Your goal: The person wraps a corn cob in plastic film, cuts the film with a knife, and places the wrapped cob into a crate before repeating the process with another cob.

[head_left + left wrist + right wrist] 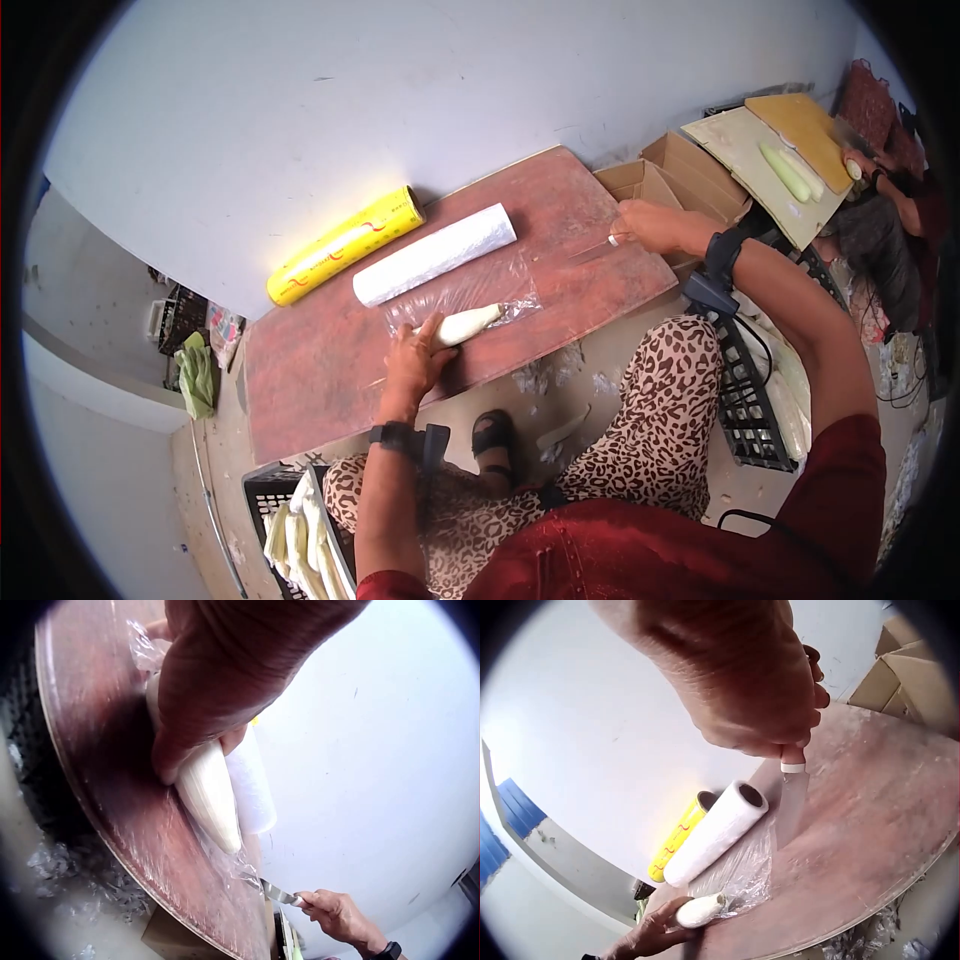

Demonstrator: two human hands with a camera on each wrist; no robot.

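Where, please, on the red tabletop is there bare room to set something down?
Bare: between the tabletop's left edge and left hand, and between the knife and near edge. Crowded: the middle, with the white roll, film and pale vegetable.

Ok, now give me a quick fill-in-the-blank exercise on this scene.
The right hand holds a metal-bladed ____.
The hand gripping the pale, tapered vegetable is the ____ one.
The white plastic-film roll lies between that vegetable and a ____ cylindrical roll.

Missing words: knife; left; yellow.
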